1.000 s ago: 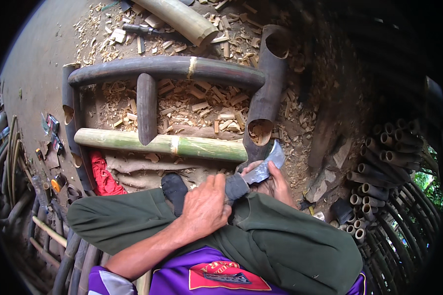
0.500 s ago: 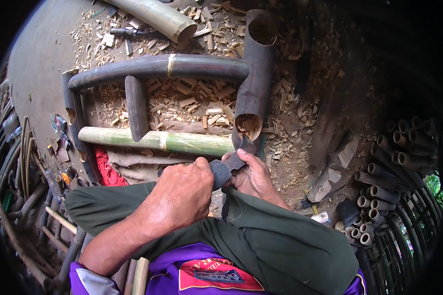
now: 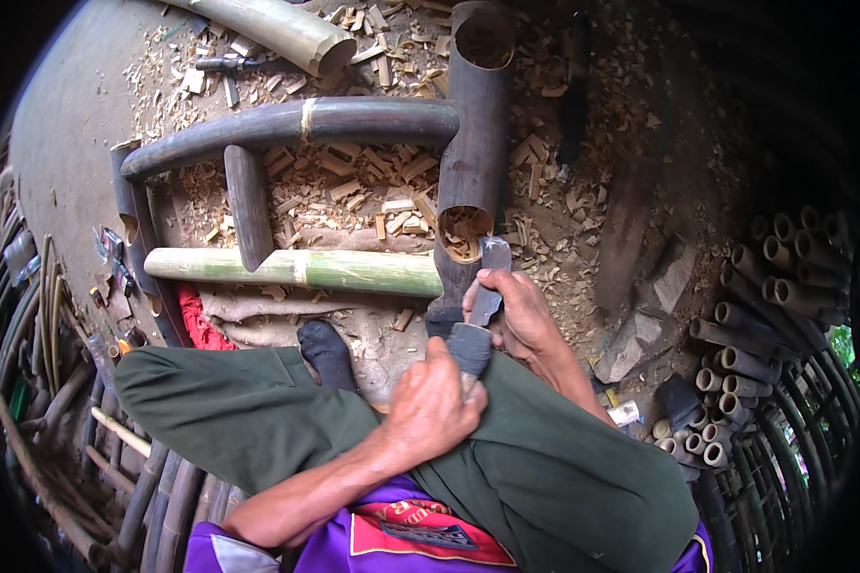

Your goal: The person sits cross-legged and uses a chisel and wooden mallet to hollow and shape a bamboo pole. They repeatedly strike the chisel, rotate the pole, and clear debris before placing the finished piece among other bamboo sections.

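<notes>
My left hand (image 3: 430,399) is closed around the dark wrapped grip of a broad-bladed knife (image 3: 470,348), low in front of my right knee. The blade points up and away from me, its tip beside the dark bamboo post (image 3: 474,143). My right hand (image 3: 524,320) is closed on the blade, thumb and fingers pinching its sides. The post's near end has a rounded cut-out with shavings showing inside. A curved dark rail and a pale green bamboo rail (image 3: 354,271) run left from the post. A short dark upright (image 3: 247,205) leans between them.
Wood chips and shavings (image 3: 392,202) litter the ground. A pale bamboo pole (image 3: 287,33) and a dark-handled tool (image 3: 225,64) lie beyond the frame. Cut bamboo tubes (image 3: 726,392) are stacked at right, beside stones (image 3: 640,339). A red cloth (image 3: 199,320) lies at left.
Both hands have moved right, the left one also toward me. The knife has swung to point more away from me, showing more of its blade. A dark-socked foot has come into view.
</notes>
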Motion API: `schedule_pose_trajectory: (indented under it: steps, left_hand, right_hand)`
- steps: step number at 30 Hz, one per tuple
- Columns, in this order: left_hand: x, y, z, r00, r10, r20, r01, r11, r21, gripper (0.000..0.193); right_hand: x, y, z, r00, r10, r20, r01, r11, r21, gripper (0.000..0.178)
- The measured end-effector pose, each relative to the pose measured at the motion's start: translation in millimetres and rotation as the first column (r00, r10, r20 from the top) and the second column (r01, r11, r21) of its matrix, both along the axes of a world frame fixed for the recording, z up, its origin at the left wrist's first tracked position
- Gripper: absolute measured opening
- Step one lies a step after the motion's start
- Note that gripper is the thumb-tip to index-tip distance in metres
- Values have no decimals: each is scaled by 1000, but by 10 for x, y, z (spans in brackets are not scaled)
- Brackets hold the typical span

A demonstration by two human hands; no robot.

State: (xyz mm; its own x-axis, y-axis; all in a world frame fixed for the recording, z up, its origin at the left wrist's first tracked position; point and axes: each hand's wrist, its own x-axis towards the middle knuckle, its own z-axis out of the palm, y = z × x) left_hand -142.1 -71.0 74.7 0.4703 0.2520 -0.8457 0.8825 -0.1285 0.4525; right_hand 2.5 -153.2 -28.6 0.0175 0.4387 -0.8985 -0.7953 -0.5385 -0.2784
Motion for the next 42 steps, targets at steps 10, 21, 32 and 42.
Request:
schedule_pose_trajectory:
  steps: [10, 21, 32, 42]
  left_hand:
    - [-271, -80, -88, 978, 191, 88, -170, 964, -203, 60]
    - [227, 1345, 289, 954, -278, -109, 291, 779, 555, 38]
    - [998, 620, 242, 504, -784, -362, 610, 26, 792, 10]
    - [269, 611, 299, 438, -813, 383, 789, 552, 270, 12]
  right_hand:
    - [36, -149, 506, 942, 151, 301, -155, 988, -11, 41]
    - [-326, 736, 253, 893, -408, -188, 445, 860, 250, 31]
    - [-515, 488, 23, 769, -593, -239, 556, 437, 706, 58]
    - [-490, -341, 82, 994, -103, -19, 104, 939, 327, 32]
